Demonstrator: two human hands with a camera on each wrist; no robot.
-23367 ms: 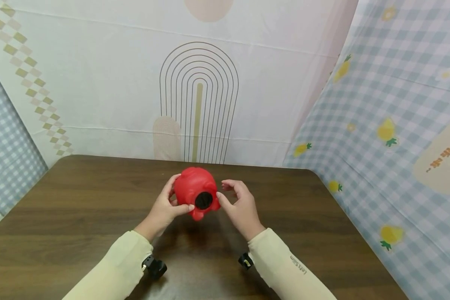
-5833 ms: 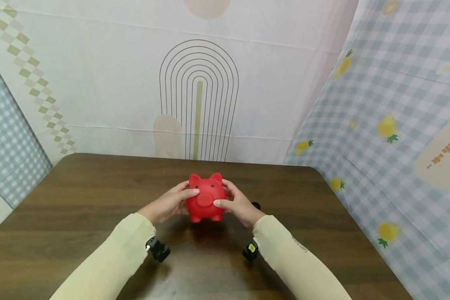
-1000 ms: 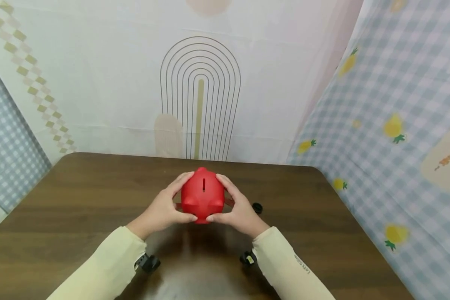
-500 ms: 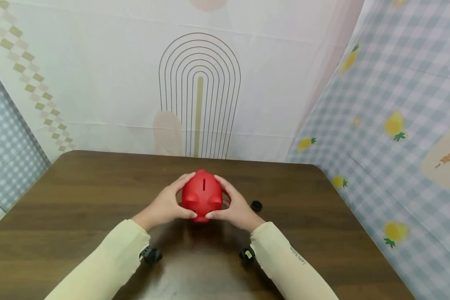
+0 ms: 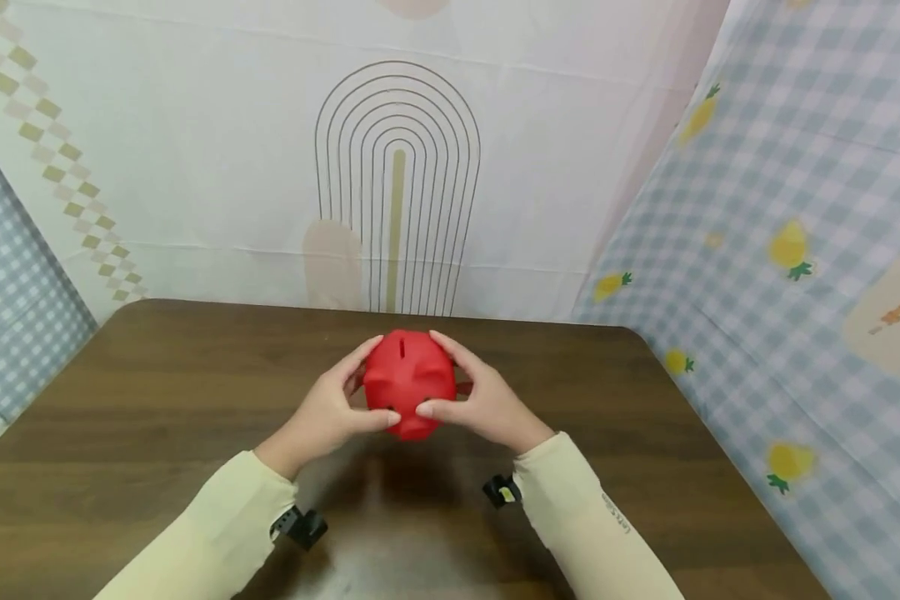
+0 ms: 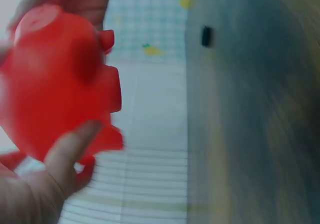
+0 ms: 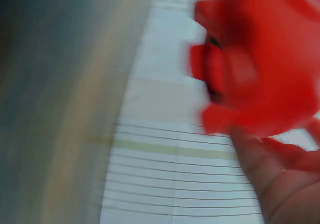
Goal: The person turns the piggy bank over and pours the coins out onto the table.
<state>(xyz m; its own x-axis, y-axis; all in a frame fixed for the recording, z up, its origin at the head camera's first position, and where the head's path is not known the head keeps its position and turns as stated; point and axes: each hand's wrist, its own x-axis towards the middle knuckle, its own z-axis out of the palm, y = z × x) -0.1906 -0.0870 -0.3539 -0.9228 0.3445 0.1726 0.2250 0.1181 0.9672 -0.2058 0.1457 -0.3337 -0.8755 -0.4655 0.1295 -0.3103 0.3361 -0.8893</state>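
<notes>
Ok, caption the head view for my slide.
Both hands, left hand and right hand, grip a red piggy bank above a dark wooden table.

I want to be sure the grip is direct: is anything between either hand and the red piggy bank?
Nothing visible: the left hand and right hand hold the red piggy bank directly, above the table.

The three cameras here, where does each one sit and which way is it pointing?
Head: worn on the head, looking forward and down at the brown table; shows both cream sleeves, the left hand and right hand gripping a red piggy bank.
Left wrist: on the left wrist, looking along the table; shows the thumb, the piggy bank and a small black cap.
Right wrist: on the right wrist, blurred; shows part of the hand under the piggy bank.
All three share the piggy bank.
</notes>
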